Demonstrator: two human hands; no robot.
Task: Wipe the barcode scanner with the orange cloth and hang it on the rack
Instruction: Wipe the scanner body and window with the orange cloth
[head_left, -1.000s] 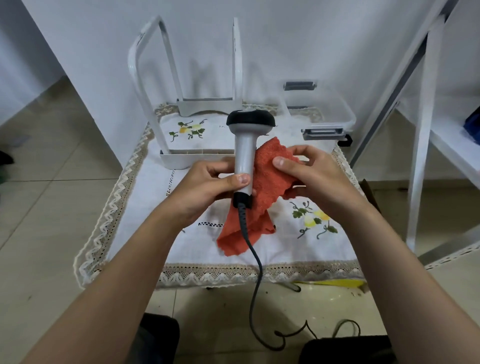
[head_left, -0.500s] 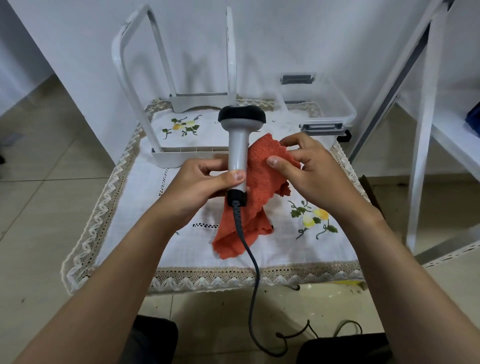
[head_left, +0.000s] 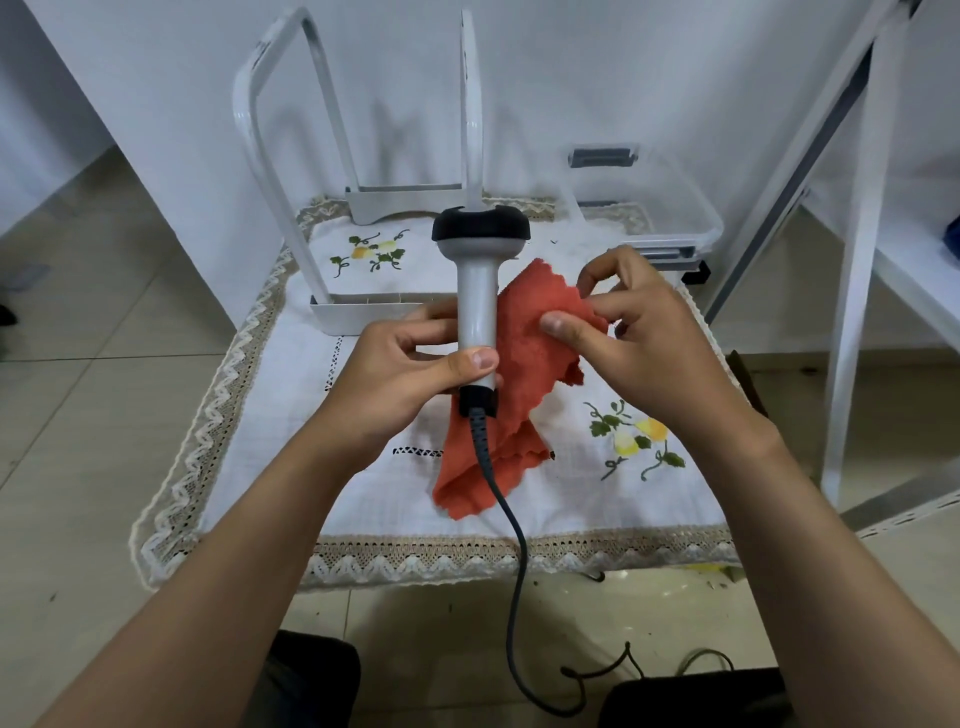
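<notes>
The barcode scanner (head_left: 477, 291) has a grey handle and a black head and stands upright above the table. My left hand (head_left: 410, 374) grips the lower part of its handle, thumb across the front. Its dark cable (head_left: 511, 525) runs down past the table's front edge to the floor. The orange cloth (head_left: 524, 364) hangs to the right of and behind the handle, its lower end resting on the tablecloth. My right hand (head_left: 634, 338) pinches the cloth's upper edge between thumb and fingers. The white rack (head_left: 270, 171) stands at the back left of the table.
A white embroidered tablecloth (head_left: 291, 415) with a lace border covers the small table. A clear plastic box (head_left: 644, 202) sits at the back right. White shelf legs (head_left: 857, 260) stand at the right. The floor is tiled, and dark shapes lie at the bottom edge.
My right hand has opened its grip a little and shifted up along the cloth's top edge. The scanner stays upright in my left hand. The view has tilted slightly.
</notes>
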